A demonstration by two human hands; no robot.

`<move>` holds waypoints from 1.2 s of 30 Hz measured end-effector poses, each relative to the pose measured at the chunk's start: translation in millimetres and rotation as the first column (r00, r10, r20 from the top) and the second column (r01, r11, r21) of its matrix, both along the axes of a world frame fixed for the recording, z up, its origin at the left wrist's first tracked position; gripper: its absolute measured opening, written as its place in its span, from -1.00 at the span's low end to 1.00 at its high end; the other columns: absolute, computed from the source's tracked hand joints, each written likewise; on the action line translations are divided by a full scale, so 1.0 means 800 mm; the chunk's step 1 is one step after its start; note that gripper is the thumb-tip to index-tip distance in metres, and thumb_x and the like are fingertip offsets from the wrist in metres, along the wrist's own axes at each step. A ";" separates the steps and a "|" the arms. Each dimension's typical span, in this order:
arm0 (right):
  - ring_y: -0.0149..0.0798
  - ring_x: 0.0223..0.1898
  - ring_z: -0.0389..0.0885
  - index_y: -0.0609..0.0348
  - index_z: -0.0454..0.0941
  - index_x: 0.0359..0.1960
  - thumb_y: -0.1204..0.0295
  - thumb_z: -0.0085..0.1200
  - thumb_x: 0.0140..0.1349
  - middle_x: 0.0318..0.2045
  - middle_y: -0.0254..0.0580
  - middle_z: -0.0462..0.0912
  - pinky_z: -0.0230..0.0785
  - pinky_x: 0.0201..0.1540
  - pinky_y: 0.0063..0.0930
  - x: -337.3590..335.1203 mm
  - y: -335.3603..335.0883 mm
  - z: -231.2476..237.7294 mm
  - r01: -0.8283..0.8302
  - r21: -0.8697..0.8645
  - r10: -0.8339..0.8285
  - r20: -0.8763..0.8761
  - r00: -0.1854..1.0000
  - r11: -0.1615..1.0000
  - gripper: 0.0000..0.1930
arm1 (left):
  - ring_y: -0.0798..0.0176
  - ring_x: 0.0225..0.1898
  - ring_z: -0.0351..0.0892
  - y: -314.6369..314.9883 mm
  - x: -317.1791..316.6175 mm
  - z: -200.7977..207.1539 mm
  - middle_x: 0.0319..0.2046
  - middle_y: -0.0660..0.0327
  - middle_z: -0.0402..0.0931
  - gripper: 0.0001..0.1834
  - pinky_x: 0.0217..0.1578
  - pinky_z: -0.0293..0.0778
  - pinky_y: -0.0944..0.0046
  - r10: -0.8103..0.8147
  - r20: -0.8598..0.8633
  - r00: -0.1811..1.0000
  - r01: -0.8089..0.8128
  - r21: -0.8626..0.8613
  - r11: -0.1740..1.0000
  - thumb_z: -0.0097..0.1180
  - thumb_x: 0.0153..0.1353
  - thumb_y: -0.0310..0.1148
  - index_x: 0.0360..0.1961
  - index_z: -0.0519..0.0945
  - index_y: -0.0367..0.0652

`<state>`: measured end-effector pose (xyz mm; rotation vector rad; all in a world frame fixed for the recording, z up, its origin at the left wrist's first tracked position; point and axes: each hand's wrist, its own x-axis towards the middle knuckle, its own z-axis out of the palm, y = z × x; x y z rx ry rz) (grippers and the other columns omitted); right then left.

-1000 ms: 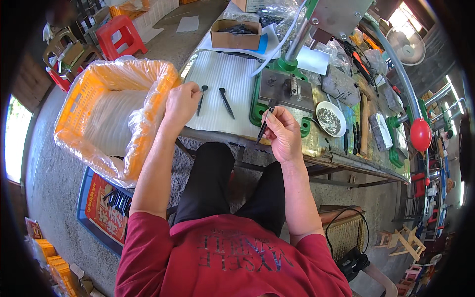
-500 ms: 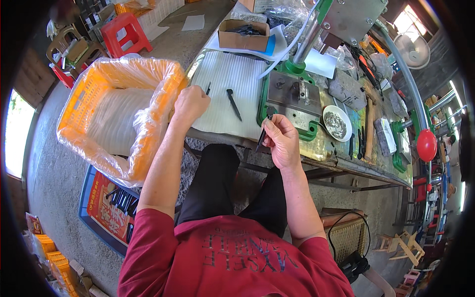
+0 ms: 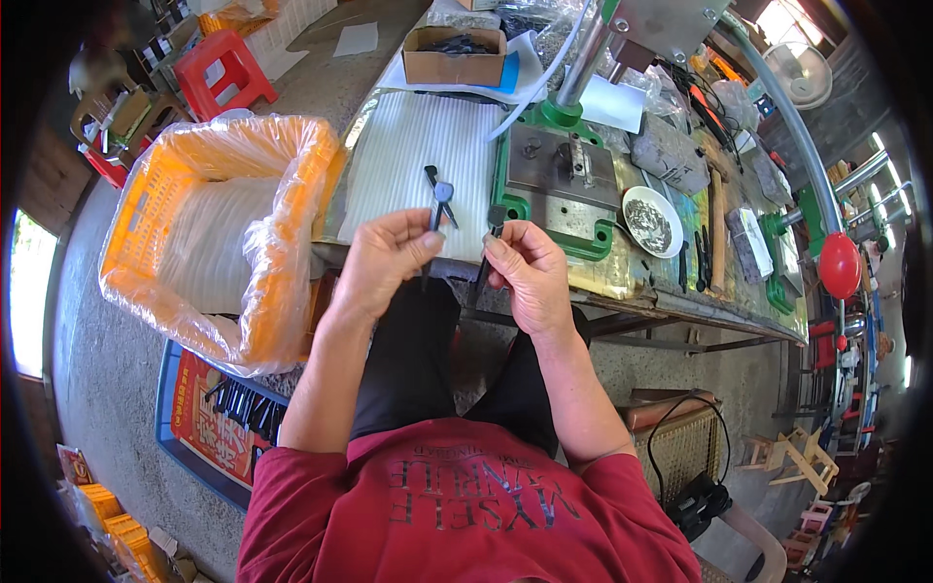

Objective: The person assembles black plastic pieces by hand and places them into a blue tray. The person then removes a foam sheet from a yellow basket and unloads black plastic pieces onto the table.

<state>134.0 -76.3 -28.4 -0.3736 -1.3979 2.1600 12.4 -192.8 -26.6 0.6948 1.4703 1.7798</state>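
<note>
My left hand (image 3: 384,260) is closed in a pinch on a slim dark tool with a round grey head (image 3: 443,191). Its head sticks up past the fingertips and a thin black end hangs below them. Close beside it, my right hand (image 3: 533,274) pinches a slim black stake-like piece (image 3: 481,269), tilted, with a wider black top. A similar black piece (image 3: 453,220) lies on the ribbed white foam sheet (image 3: 394,160), partly covered by the grey-headed tool. Both hands are over the table's near edge, left of the green press (image 3: 501,185) with its steel plate.
An orange crate (image 3: 146,228) lined with clear plastic stands at left, above a blue tray (image 3: 167,408) of black pieces. A cardboard box (image 3: 452,68) sits at the back. Right of the press are a white bowl (image 3: 671,209) of small metal bits and a hammer (image 3: 717,233).
My left hand has come right from the crate's edge toward my right hand, bringing the grey-headed tool into view. My right hand has shifted slightly left, still holding its black piece.
</note>
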 end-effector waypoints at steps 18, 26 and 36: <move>-0.61 -0.64 0.28 0.23 0.41 -0.46 0.49 0.05 0.01 -0.63 -0.43 0.39 0.14 -0.61 -0.80 0.014 -0.010 -0.014 0.034 -0.031 -0.034 0.000 0.999 0.999 -0.90 | 0.56 -0.59 0.34 0.011 0.056 -0.013 -0.53 0.27 0.46 -0.74 -0.66 0.27 0.61 -0.031 0.016 0.999 0.030 0.050 0.998 0.05 0.00 -0.49 -0.25 0.44 -0.36; -0.62 -0.65 0.28 0.24 0.40 -0.47 0.48 0.06 0.01 -0.64 -0.43 0.39 0.13 -0.61 -0.80 0.018 -0.006 -0.017 0.031 -0.025 -0.031 0.009 0.999 0.999 -0.88 | 0.56 -0.57 0.33 0.012 0.058 -0.014 -0.53 0.29 0.44 -0.69 -0.61 0.27 0.62 -0.056 -0.005 0.998 0.056 0.052 0.997 0.04 0.00 -0.51 -0.18 0.40 -0.38; -0.63 -0.69 0.27 0.24 0.41 -0.50 0.46 0.07 0.00 -0.67 -0.43 0.39 0.11 -0.67 -0.80 0.017 -0.004 -0.014 0.081 -0.016 -0.080 0.051 0.996 0.997 -0.87 | 0.54 -0.53 0.37 0.016 0.059 -0.008 -0.52 0.28 0.45 -0.68 -0.58 0.29 0.60 -0.076 -0.003 0.997 0.076 0.046 0.996 0.06 -0.03 -0.53 -0.19 0.40 -0.37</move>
